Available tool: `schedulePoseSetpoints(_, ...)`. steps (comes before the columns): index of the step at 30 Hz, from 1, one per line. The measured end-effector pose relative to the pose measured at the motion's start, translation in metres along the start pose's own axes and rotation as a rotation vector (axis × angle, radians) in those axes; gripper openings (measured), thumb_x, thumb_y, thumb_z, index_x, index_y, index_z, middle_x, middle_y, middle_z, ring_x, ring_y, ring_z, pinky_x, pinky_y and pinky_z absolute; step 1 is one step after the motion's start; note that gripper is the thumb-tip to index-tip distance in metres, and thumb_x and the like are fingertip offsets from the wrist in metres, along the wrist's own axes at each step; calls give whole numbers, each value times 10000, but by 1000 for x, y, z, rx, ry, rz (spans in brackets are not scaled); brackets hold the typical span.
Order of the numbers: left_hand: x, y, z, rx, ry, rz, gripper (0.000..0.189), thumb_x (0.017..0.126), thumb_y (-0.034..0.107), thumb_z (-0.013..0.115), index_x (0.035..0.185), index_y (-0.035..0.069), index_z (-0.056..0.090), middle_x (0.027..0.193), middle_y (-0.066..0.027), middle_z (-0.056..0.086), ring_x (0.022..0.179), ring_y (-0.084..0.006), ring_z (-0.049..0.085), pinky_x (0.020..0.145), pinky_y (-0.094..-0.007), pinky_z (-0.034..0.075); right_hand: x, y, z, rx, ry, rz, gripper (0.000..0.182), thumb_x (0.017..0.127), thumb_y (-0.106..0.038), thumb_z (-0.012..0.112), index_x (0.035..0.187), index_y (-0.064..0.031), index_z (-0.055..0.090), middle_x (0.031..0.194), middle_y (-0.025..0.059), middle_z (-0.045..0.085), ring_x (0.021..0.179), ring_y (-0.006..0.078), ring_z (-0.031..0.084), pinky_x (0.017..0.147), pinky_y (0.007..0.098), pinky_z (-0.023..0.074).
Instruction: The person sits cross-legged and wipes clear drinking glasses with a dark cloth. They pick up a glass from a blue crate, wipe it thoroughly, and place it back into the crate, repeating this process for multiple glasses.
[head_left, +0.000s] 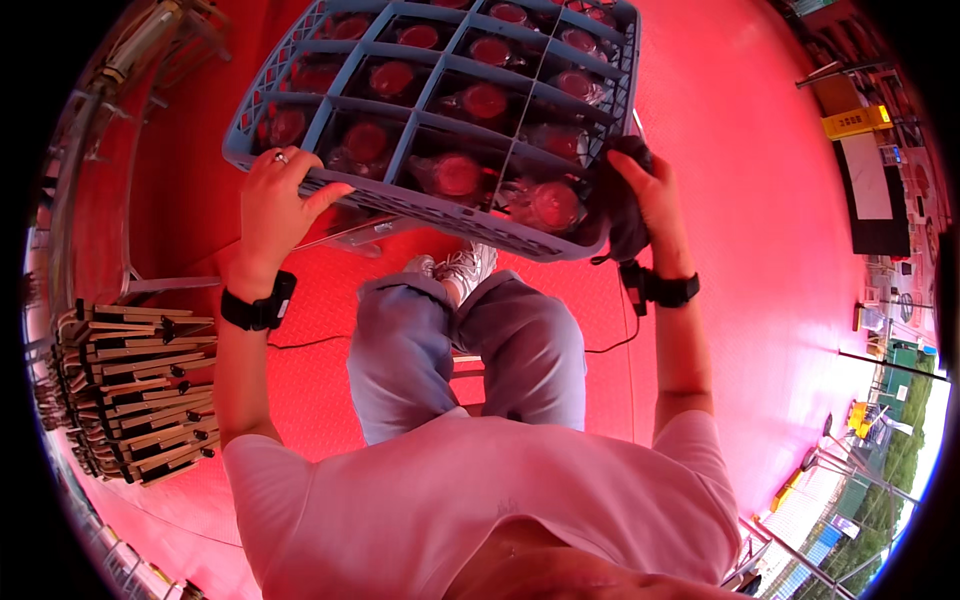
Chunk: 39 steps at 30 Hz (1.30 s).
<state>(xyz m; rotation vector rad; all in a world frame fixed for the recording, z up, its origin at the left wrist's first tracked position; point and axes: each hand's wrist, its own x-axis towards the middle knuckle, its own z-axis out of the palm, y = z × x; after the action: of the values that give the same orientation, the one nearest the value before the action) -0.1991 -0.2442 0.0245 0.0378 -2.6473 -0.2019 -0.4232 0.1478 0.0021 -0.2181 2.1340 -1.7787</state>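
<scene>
Before me is a blue-grey plastic glass rack (480, 217) divided into square compartments. Clear vessels with round reddish ends, one of them a near-corner vessel (555, 206), sit in the cells; their exact kind is hard to tell. My left hand (279, 202) grips the near rim towards the left corner, thumb resting along the top. At the near right corner, my right hand (660, 191) clasps a black cloth (628, 217) against the rack. The cloth hides part of that corner and the fingers behind it.
Folded wooden-slatted items (142, 390) are stacked at my left, near a metal-framed table (97, 202). A thin cable (634, 390) runs over the red textured floor (720, 225). Metal legs (367, 232) show under the rack. A cluttered worktop (874, 180) lies far right.
</scene>
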Motion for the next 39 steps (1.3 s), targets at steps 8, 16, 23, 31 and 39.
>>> schedulePoseSetpoints(8,-9,51,4,89,49,8,430,687,390,859,694,62,581,657,-65,550,650,-275,567,614,-373,459,80,-24,-25,-46,-171,28,308,886,-235,718,1068,13,693,907,48,709,772,136,656,672,282,535)
schedulePoseSetpoints(16,-24,101,-5,45,-30,69,386,744,359,821,665,96,549,587,-32,466,566,-216,507,563,-334,412,112,-39,-33,-103,-249,17,312,889,-243,717,1089,-6,689,921,44,705,773,129,655,689,255,527)
schedulePoseSetpoints(23,-15,88,-44,-284,-289,-257,216,877,234,725,876,21,686,704,-74,626,592,-161,599,547,-301,433,116,-37,-38,-128,-233,7,279,901,-237,714,1054,-7,687,909,24,687,774,112,630,690,242,501)
schedulePoseSetpoints(31,61,-52,-37,-50,-472,-254,282,898,238,655,951,-39,669,783,-141,670,652,-200,662,573,-352,497,103,-49,-27,-85,-253,33,275,908,-243,706,1052,-10,685,913,31,685,767,116,624,677,244,496)
schedulePoseSetpoints(39,79,-24,-4,192,-800,-156,239,757,146,646,846,-76,655,821,-274,651,791,-436,654,688,-465,523,118,-31,-35,-53,-272,31,307,896,-254,724,1085,-14,688,935,42,695,781,129,639,683,256,510)
